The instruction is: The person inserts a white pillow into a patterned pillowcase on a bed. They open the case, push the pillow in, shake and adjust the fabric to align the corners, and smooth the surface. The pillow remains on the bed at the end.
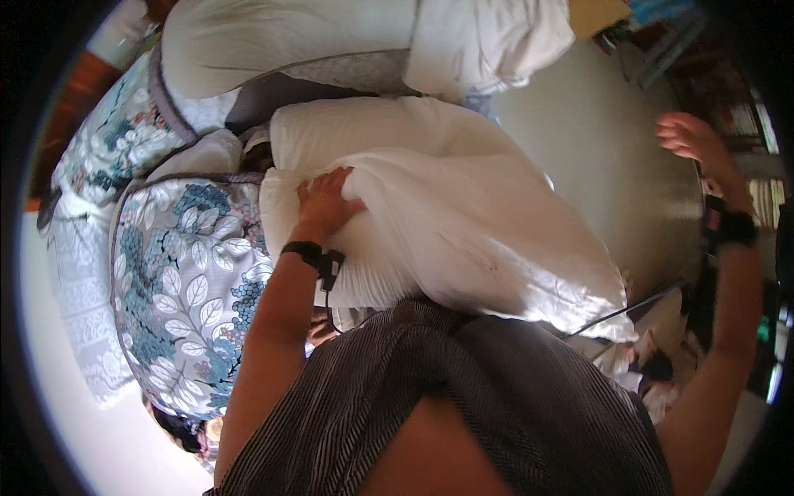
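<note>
A large white pillow-like bundle [459,186] in loose white fabric lies across my front, its right end drooping in folds. Palm down, my left hand [325,201] presses on its left part, thumb apart from the fingers, beside a raised fold of the cloth. Away to the right, my right hand [685,136] is raised over the floor, fingers slightly bent, touching nothing that I can see. A dark band with a small device sits on each wrist.
Close on the left is a floral cushion [192,291] with dark piping. Another floral cushion [118,136] leans behind it. A white-covered sofa arm or bolster [291,37] spans the top, with bunched white cloth [490,43] on it. Pale floor [595,142] stretches right; lace cloth [93,310] hangs left.
</note>
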`<state>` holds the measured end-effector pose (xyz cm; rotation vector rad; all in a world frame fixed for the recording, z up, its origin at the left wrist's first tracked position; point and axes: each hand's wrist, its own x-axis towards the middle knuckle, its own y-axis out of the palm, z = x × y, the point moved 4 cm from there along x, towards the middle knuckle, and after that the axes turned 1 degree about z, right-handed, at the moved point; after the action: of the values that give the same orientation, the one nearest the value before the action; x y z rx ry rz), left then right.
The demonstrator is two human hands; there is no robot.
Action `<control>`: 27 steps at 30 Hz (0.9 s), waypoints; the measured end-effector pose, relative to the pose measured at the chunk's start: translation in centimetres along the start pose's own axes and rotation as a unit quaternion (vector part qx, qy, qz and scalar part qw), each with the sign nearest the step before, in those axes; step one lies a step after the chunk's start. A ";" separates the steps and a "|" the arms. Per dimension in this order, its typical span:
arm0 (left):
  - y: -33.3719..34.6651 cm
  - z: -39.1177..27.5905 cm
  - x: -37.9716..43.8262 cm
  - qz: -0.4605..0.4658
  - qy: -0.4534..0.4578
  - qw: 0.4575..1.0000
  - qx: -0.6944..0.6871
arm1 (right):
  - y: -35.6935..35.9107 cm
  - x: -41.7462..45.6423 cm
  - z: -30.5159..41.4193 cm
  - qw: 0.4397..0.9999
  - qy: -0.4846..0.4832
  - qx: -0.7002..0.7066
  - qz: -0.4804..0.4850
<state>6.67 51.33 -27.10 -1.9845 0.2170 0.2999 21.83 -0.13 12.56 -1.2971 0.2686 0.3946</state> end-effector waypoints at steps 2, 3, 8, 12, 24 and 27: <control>-0.3 -0.2 -0.2 0.003 0.004 1.000 0.019 | -6.6 -7.7 -6.5 0.985 0.120 -0.073 -0.097; -0.5 -0.3 -0.3 0.008 0.004 1.000 0.019 | -9.2 -11.8 -9.6 0.975 0.179 -0.065 -0.113; -1.3 -1.9 -1.4 0.003 0.004 0.999 0.046 | -17.1 -23.5 -20.5 0.895 0.352 -0.206 -0.180; -1.5 -3.2 -2.8 0.011 0.015 0.999 0.046 | -21.1 -18.2 -22.4 0.867 0.362 -0.287 -0.186; -0.7 -5.3 -7.0 -0.108 0.027 0.991 -0.073 | 23.8 37.5 24.2 0.881 -0.270 0.117 0.371; 0.9 -4.3 -7.2 -0.135 0.028 0.985 -0.109 | 37.6 40.7 29.0 0.944 -0.284 -0.060 0.158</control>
<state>0.08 47.16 -23.99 -2.2100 -0.0521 0.0953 41.71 41.47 -29.71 -1.2027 -0.0411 1.0490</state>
